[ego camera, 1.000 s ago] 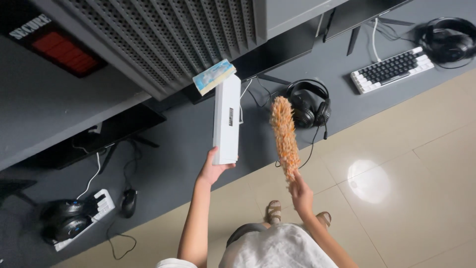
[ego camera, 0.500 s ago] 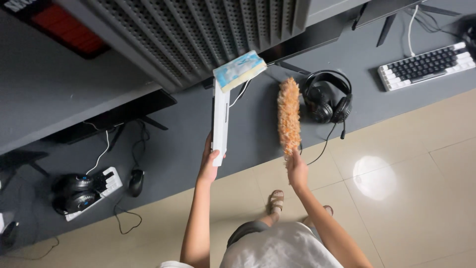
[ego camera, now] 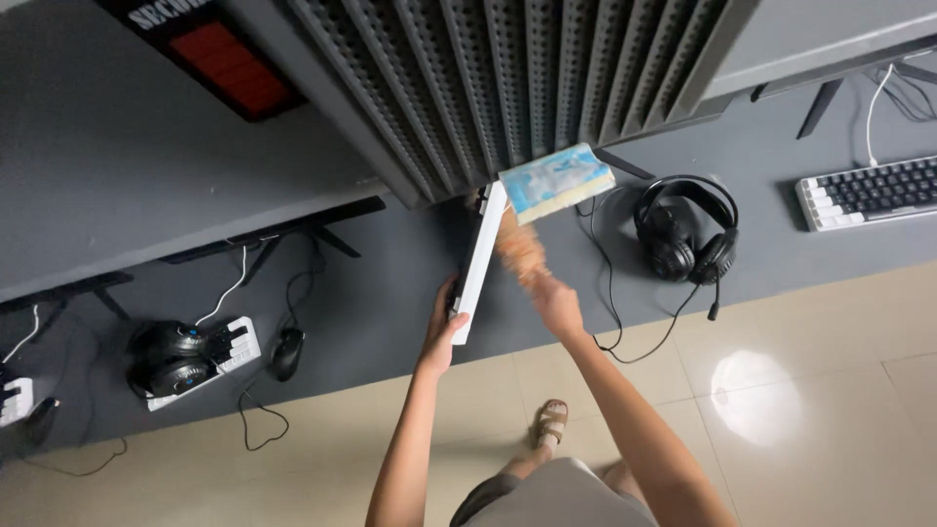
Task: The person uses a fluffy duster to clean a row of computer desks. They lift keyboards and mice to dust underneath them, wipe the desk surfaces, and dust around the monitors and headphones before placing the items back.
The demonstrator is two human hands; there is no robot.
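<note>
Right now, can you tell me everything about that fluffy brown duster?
The duster is a fluffy, tan-brown brush that looks soft and feathery. It is blurred here, so fine detail and its handle cannot be made out. The right hand grips its lower end. Its fluffy part points up and away, beside the white keyboard that the left hand tilts on edge, and it reaches under the pale blue box above the grey desk.
</note>
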